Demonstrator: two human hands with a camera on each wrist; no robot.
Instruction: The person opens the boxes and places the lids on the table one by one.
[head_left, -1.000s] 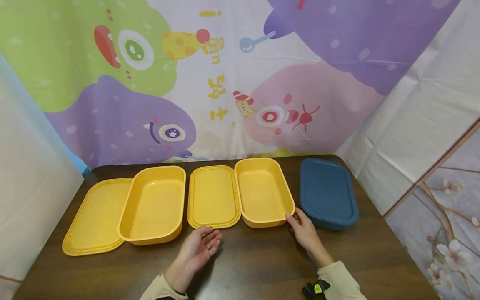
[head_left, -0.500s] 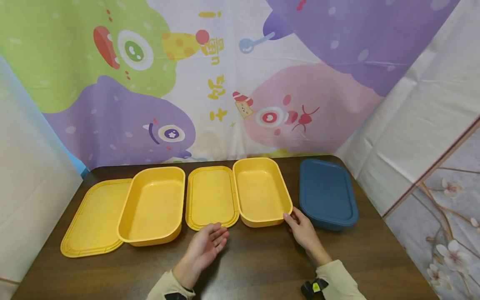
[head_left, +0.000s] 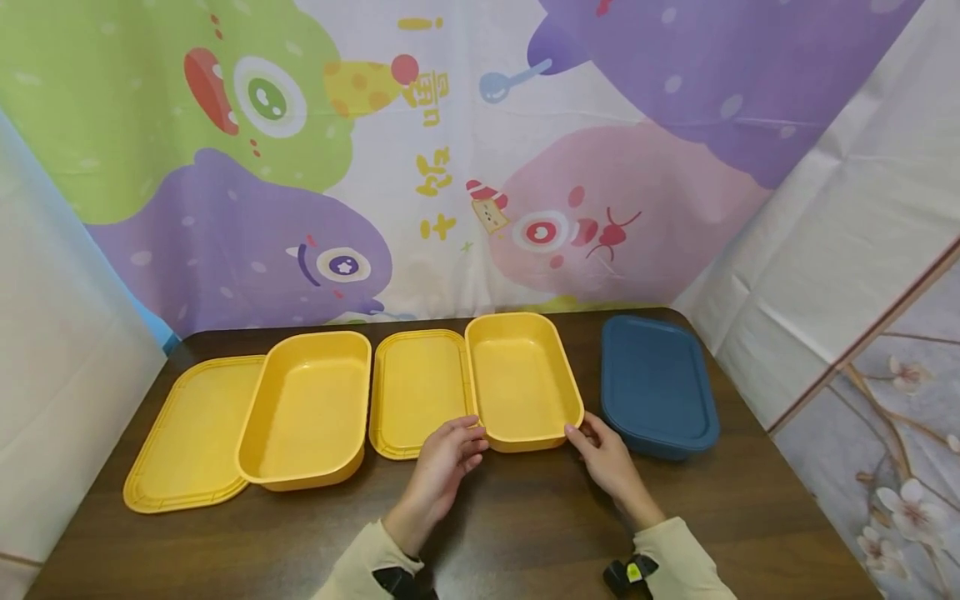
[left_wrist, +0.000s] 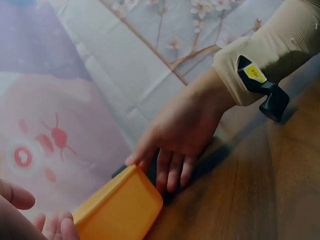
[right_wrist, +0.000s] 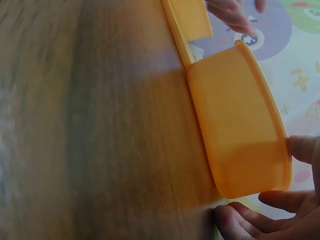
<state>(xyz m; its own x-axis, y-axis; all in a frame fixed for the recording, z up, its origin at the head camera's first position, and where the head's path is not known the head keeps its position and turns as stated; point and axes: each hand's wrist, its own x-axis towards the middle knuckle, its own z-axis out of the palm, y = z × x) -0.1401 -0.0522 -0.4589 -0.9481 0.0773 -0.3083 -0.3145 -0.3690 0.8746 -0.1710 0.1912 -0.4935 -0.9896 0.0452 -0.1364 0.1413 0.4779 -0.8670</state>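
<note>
My right hand [head_left: 606, 463] holds the near right corner of the smaller yellow food container [head_left: 525, 383], thumb on the rim and fingers along the outer side. In the right wrist view that same hand [right_wrist: 300, 200] pinches the container wall [right_wrist: 240, 125]. My left hand [head_left: 442, 467], fingers loosely bent, is at the container's near left corner and overlaps the edge of the smaller yellow lid [head_left: 420, 383]. In the left wrist view the left hand [left_wrist: 55, 227] appears at the lower left, beside the container [left_wrist: 125, 210].
A larger yellow container [head_left: 315, 400] stands to the left, overlapping a larger yellow lid [head_left: 191, 433]. On the right is a blue container [head_left: 656, 383] with its lid on. The wooden table [head_left: 525, 525] ends at a cartoon-printed cloth [head_left: 435, 275] behind.
My left hand has moved right and forward, from in front of the smaller lid to the container's near left corner. The right hand keeps its hold; the container has shifted slightly left.
</note>
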